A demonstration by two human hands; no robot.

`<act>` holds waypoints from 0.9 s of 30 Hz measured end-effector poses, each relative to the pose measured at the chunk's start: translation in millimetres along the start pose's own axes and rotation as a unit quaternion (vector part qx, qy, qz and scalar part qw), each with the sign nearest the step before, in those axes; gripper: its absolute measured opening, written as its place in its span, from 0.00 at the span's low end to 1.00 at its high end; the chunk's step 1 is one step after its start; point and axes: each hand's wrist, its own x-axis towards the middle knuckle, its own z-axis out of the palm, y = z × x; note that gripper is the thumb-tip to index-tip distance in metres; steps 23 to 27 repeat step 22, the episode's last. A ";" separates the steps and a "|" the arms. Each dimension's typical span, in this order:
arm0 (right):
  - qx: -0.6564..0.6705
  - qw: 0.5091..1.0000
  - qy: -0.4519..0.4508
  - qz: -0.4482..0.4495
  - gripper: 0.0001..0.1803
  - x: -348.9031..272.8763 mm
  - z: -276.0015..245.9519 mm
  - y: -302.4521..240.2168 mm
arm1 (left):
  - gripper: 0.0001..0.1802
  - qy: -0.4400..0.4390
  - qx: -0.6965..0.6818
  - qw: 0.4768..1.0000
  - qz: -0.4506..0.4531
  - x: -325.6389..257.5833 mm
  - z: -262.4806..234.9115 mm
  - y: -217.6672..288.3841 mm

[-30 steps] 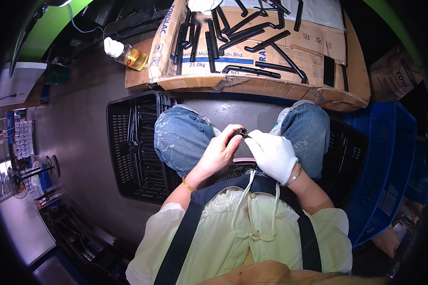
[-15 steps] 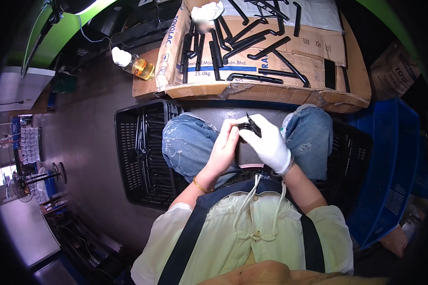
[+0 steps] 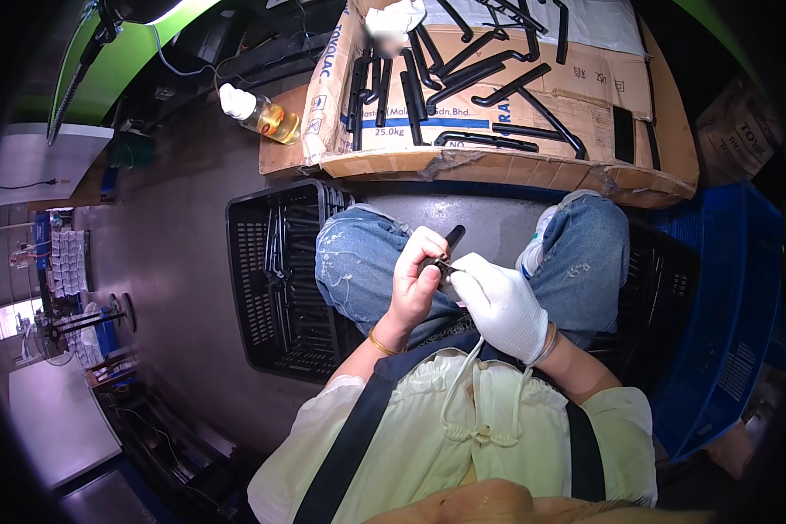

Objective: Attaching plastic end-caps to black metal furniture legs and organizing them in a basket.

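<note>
My bare left hand [image 3: 417, 278], a gold bangle at its wrist, is closed around a short black piece, apparently a tube like those on the cardboard. A dark rounded end [image 3: 455, 234] sticks out beyond its fingers; whether it belongs to the same piece I cannot tell. My right hand [image 3: 505, 307], in a white knit glove, is pinched against the near side of that piece. Something thin and dark shows at its fingertips, too small to name. Both hands meet between my knees. Ahead, several black bent tubes [image 3: 472, 80] lie on a cardboard box tray [image 3: 393, 163].
A black crate [image 3: 244, 288] with black tubes stands left of my legs, another dark crate [image 3: 668, 279] to the right. Further right is a blue bin [image 3: 716, 341]. A bottle of yellow liquid [image 3: 275, 120] and a white cloth [image 3: 395, 17] are near the tray's left side.
My right hand has turned and drawn back toward me, its fingertips now at the piece's near side. A dark rounded end now shows above my left fingers. The view has shifted slightly.
</note>
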 end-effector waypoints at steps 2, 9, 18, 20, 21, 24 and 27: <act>-0.026 0.999 -0.006 -0.020 0.04 2.2 -0.2 -1.2 | 0.24 0.002 0.005 1.000 0.001 -0.2 -0.4 0.0; -0.068 0.996 -0.013 -0.058 0.04 2.7 -0.8 0.8 | 0.24 0.001 0.037 0.999 0.007 0.0 -1.9 -1.3; 0.069 0.985 0.054 0.147 0.08 -13.5 -7.9 52.9 | 0.24 0.041 -0.019 0.998 0.039 2.9 -0.2 3.7; 0.102 0.980 0.084 0.152 0.09 0.0 -5.9 27.9 | 0.25 0.030 -0.090 0.994 0.045 0.3 3.9 -0.2; 0.147 0.970 0.103 0.165 0.10 10.0 0.1 30.4 | 0.27 0.018 -0.090 0.995 0.024 4.8 1.3 -8.0; 0.235 0.958 0.080 0.145 0.12 13.4 5.0 30.1 | 0.29 0.013 -0.090 0.996 -0.006 -1.1 3.4 -3.9; 0.235 0.958 0.080 0.145 0.12 13.4 5.0 30.1 | 0.29 0.013 -0.090 0.996 -0.006 -1.1 3.4 -3.9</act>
